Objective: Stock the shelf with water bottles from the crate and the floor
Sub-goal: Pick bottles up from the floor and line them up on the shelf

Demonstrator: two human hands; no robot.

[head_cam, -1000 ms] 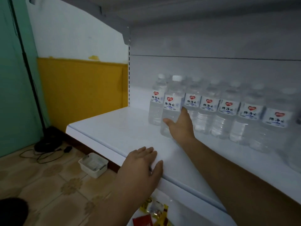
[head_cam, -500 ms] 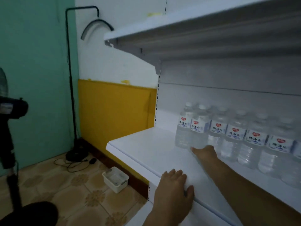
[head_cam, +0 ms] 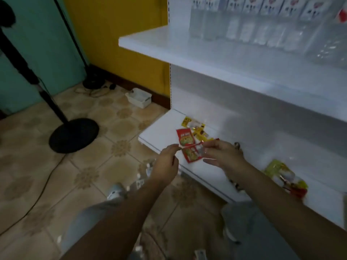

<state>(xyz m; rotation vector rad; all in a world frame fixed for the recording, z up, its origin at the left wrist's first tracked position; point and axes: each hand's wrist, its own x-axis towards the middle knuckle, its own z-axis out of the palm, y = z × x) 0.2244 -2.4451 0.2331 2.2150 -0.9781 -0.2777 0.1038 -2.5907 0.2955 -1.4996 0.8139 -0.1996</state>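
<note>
While the water bottles point(head_cam: 262, 25) stand along the upper shelf point(head_cam: 187, 51), well above my fingers, my left hand point(head_cam: 166, 164) and right hand point(head_cam: 223, 156) pinch a red packet point(head_cam: 191, 152) over the bottom shelf's point(head_cam: 161, 132) front edge.

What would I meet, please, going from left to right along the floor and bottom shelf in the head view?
Black fan base → white basket → left hand → red snack packet → right hand → yellow-green packet.
</note>
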